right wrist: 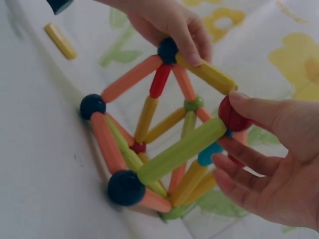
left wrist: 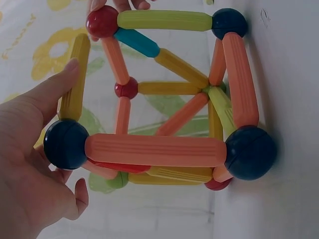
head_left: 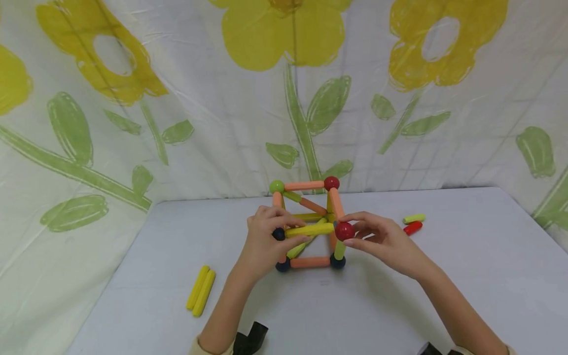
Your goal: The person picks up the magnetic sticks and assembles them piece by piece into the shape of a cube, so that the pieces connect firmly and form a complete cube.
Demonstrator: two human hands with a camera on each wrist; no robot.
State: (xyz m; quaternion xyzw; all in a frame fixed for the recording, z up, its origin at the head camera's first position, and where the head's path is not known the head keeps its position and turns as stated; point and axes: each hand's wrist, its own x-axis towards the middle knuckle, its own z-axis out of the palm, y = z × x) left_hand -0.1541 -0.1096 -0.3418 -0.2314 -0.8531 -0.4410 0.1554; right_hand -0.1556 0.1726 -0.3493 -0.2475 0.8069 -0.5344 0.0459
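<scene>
A cube-like frame of coloured rods and balls stands on the table. My left hand [head_left: 266, 241] pinches a yellow rod [head_left: 310, 230] between thumb and fingers along the top front edge. One end of that rod meets a dark blue ball [head_left: 278, 233] at the top left corner. At the top right corner my right hand [head_left: 386, 239] holds a red ball [head_left: 344, 230] between thumb and fingertips, and the rod's other end comes close to it. Beneath the red ball a light green rod [right wrist: 182, 152] runs to another dark blue ball [right wrist: 126, 187].
Two yellow rods [head_left: 200, 291] lie side by side at the left of the table [head_left: 146, 276]. Off to the right lie a short light green rod [head_left: 414, 218] and a short red rod [head_left: 412, 228]. A flower-printed curtain [head_left: 213, 123] hangs behind the table.
</scene>
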